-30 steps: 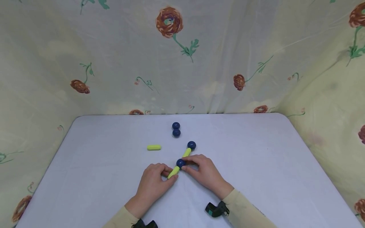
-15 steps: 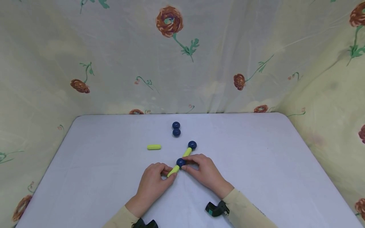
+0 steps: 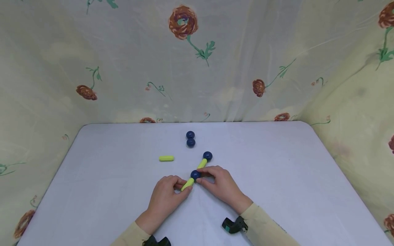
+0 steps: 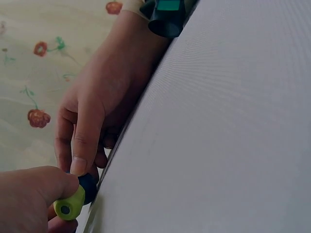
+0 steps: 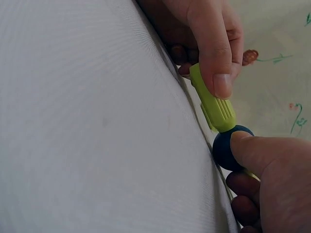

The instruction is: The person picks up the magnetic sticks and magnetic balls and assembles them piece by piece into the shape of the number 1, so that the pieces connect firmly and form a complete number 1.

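Note:
My left hand pinches a yellow-green ridged stick between thumb and fingers. One end of that stick touches a dark blue ball, which my right hand holds between thumb and forefinger. From the ball's far side a second yellow-green stick runs up and to the right, ending at another blue ball. Together they form a slanted, nearly straight chain. In the left wrist view the near end of the held stick shows a small round grey spot.
Two more blue balls touch each other near the table's back edge. A loose yellow-green stick lies left of the chain. Flower-patterned cloth hangs around the white table. Dark cameras sit on both wrists.
Almost nothing differs. The far ball and its stick shift very slightly to the right, while both hands keep their hold in nearly the same place.

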A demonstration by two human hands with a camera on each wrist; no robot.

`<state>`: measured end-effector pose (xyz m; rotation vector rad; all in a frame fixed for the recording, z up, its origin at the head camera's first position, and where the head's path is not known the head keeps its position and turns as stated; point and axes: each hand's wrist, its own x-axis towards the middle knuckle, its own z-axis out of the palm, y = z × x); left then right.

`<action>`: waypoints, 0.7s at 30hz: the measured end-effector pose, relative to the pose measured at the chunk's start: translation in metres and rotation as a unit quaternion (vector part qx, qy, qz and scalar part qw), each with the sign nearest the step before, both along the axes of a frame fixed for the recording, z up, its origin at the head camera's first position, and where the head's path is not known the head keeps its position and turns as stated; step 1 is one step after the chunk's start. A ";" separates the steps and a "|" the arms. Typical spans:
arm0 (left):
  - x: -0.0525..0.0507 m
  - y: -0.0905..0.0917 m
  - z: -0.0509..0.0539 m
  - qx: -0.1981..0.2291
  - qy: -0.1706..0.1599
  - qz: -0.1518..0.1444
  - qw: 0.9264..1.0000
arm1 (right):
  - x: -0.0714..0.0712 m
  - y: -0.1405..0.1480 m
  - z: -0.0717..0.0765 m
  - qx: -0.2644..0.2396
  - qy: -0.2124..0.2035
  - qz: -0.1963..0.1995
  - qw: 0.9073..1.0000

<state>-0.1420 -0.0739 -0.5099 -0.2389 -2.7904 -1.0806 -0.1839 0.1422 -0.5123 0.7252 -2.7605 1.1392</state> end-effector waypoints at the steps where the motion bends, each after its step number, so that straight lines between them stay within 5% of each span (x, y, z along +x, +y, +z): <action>1: 0.000 0.000 0.000 0.000 0.000 0.000 1.000 | 0.000 0.000 0.000 -0.001 0.000 0.000 1.000; 21: 0.000 -0.001 0.001 -0.004 0.001 -0.013 1.000 | -0.001 -0.001 -0.001 -0.014 -0.005 -0.010 1.000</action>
